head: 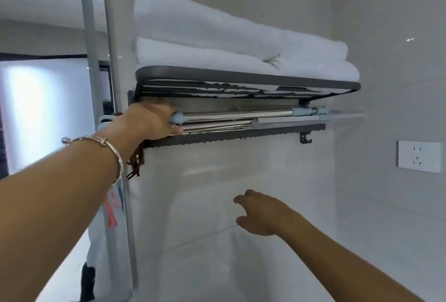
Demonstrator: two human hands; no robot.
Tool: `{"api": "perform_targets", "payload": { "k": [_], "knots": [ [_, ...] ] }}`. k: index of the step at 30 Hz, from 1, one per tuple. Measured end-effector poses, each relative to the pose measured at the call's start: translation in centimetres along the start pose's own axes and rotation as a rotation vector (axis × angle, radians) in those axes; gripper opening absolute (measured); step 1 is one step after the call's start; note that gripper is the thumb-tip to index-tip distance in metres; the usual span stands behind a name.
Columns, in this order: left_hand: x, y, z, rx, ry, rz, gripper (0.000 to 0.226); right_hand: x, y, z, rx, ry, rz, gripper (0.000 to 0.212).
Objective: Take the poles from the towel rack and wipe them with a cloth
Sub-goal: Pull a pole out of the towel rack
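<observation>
Left hand [149, 120] on the near end of the pole [236, 115]: fingertips are out of sight behind the blue end cap [177, 118]. Just below the grip, a second pole [217, 126] shows only as a sliver above the front bar [241, 133]. A brown item [136, 159] under the gripping wrist is partly covered and cannot be identified. The pole's far end is blurred. Right hand [260, 212], well below the grip, has smeared fingers. The frame edges cut both forearms.

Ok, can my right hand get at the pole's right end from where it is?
Probably yes. The right hand hangs open below the rack, nothing between them. The pole lies in the gap above the dark bar, its right end uncovered; the hand only needs to rise over that bar.
</observation>
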State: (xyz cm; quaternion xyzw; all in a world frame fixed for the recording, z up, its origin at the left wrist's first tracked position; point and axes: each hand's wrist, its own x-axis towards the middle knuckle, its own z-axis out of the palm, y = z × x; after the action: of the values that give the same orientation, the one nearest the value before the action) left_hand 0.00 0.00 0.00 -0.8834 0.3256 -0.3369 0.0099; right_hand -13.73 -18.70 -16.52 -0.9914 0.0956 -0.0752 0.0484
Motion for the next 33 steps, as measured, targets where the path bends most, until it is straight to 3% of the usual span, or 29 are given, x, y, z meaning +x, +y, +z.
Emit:
{"api": "perform_targets", "payload": {
  "k": [7, 13, 26, 33],
  "knots": [
    [-0.8, -1.0, -0.6, -0.095, -0.022, -0.055, 0.058, -0.3, 0.3, 0.9, -0.025, -0.048, 0.009, 0.053],
    [-2.3, -2.1, -1.0, -0.07, -0.005, -0.039, 0.041, -0.8, -0.4, 1.3, -0.022, -0.043, -0.017, 0.053],
    [-4.7, 2.1, -1.6, 0.334, -0.037, 0.129, 0.021, -3.1, -2.5, 1.6, -0.052, -0.096, -0.035, 0.052],
    [-8.1, 3.3, 1.4, 0.049, -0.077, 0.028, 0.021, -5.8, -4.9, 5.6, -0.029, -0.193, -0.056, 0.05]
  ]
}}
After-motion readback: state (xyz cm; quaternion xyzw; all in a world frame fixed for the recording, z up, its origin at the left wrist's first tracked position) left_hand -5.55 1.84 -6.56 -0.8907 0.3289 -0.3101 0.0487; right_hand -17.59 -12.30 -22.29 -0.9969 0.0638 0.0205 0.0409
